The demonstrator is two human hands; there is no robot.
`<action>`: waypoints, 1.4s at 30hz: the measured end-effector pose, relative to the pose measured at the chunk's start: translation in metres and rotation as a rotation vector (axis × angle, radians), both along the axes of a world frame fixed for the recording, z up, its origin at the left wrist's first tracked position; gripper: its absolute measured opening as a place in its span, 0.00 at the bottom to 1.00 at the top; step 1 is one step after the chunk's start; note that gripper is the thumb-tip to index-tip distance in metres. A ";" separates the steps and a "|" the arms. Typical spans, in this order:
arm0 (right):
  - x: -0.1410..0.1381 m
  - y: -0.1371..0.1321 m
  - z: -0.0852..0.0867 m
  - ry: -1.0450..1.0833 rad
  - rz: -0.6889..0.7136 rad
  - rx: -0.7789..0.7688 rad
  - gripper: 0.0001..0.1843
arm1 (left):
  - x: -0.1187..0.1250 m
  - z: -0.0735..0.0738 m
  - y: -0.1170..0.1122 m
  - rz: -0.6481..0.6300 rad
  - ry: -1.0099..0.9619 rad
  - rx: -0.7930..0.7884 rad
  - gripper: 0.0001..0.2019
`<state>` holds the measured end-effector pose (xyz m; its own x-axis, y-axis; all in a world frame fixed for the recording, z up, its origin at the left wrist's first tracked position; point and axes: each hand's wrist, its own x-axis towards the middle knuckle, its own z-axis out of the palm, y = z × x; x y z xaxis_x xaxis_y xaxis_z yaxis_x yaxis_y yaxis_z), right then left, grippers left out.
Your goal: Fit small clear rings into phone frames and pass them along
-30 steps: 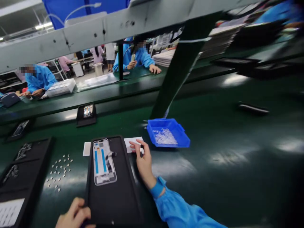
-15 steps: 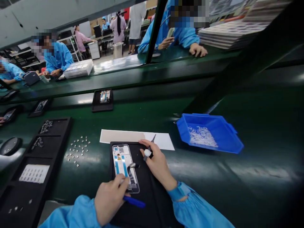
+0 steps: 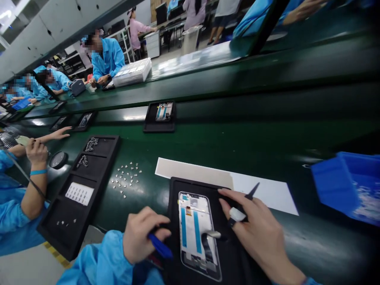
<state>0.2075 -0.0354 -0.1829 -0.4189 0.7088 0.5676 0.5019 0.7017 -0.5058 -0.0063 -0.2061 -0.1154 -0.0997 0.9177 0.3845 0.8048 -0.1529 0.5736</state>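
I'm looking down at a phone frame [image 3: 197,233], a pale, open chassis with two blue strips running lengthwise down its middle, a small orange spot near its top end and a dark flex strip curling over its lower right. It lies face-up in a black tray [image 3: 178,190] on the green bench, close to me. My right hand [image 3: 261,233] rests on the tray just beside the frame, fingers closed round a thin dark tool [image 3: 251,193], with a white cot on one fingertip. My left hand [image 3: 144,235] sits at the tray's left edge, curled round a blue pen-like tool [image 3: 160,246]. A white sheet [image 3: 267,192] lies behind the tray. To the left, small pale parts [image 3: 126,178] are scattered beside a compartmented black tray [image 3: 80,194]. A blue bin [image 3: 347,184] stands well right. A co-worker's hand [image 3: 37,150] shows at far left
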 end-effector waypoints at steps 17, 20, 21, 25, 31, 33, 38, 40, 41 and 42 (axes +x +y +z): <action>-0.002 -0.004 0.002 -0.140 0.195 -0.010 0.16 | -0.091 -0.038 -0.037 0.586 0.180 -0.275 0.12; -0.003 -0.005 0.003 -0.084 0.194 -0.015 0.15 | -0.090 -0.039 -0.035 0.577 0.200 -0.291 0.11; -0.004 -0.005 0.003 -0.063 0.187 -0.017 0.15 | -0.090 -0.039 -0.035 0.575 0.202 -0.298 0.10; -0.004 -0.007 0.007 0.008 0.111 -0.021 0.14 | -0.086 -0.031 -0.031 0.574 0.126 -0.283 0.09; -0.015 -0.027 0.033 0.186 0.174 -0.100 0.12 | -0.053 -0.007 0.004 0.485 -0.678 -0.414 0.17; -0.026 -0.036 0.040 0.255 0.248 -0.149 0.13 | -0.035 -0.003 0.024 0.376 -1.033 -0.571 0.24; -0.043 -0.043 0.045 0.372 0.352 -0.171 0.19 | 0.008 0.000 0.066 0.084 -1.383 -0.744 0.30; -0.042 -0.041 0.044 0.385 0.327 -0.183 0.19 | 0.018 0.000 0.077 0.024 -1.386 -0.759 0.29; -0.041 -0.040 0.044 0.388 0.311 -0.191 0.19 | 0.021 0.001 0.080 0.012 -1.380 -0.761 0.29; -0.039 -0.039 0.044 0.390 0.297 -0.195 0.18 | 0.023 0.001 0.083 0.009 -1.367 -0.762 0.29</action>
